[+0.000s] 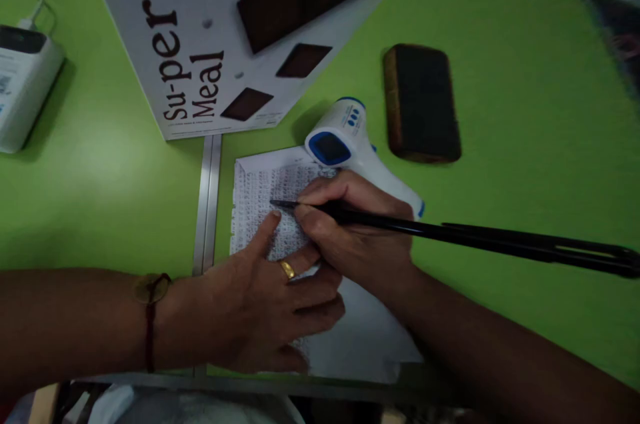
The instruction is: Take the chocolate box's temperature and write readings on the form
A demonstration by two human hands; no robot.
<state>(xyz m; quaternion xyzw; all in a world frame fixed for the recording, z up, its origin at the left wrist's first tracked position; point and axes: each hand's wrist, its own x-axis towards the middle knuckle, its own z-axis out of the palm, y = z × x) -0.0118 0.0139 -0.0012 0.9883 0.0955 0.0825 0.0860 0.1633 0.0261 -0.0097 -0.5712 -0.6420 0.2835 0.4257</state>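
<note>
Right hand (350,227) closed in a writing grip around a long black stick (450,232), thumb and forefinger pinching it near the tip, tip resting on the sheet of paper (260,191) just above the left forefinger, shaft running far out to the right over the tabletop (525,111) and ending in a forked or clipped end near the right edge of view. Left hand (265,304) holding nothing, spread flat on the same sheet, forefinger stretched forward and touching the dense rows of printed marks, gold ring (287,269) on one finger, remaining fingers lying across the paper beneath the right hand; dark red thread band (150,317) around the left wrist. Paper lying near the front edge of the green tabletop, upper part filled with small print too fine to read, lower part plain white and partly hidden by both hands. Just behind the right hand, touching or overlapping the top corner of the sheet, a white and blue infrared thermometer (345,137), screen facing up. To its right, apart from it, a dark rectangular eraser-like block (423,104) with a brown edge. Further back, a large white printed board (200,44) lettered "Su-per Meal" with dark brown shapes. At far left, a white device (23,91) with a white cable plugged in. Metal strip (207,204) running between two tabletop sections, left of the paper.
</note>
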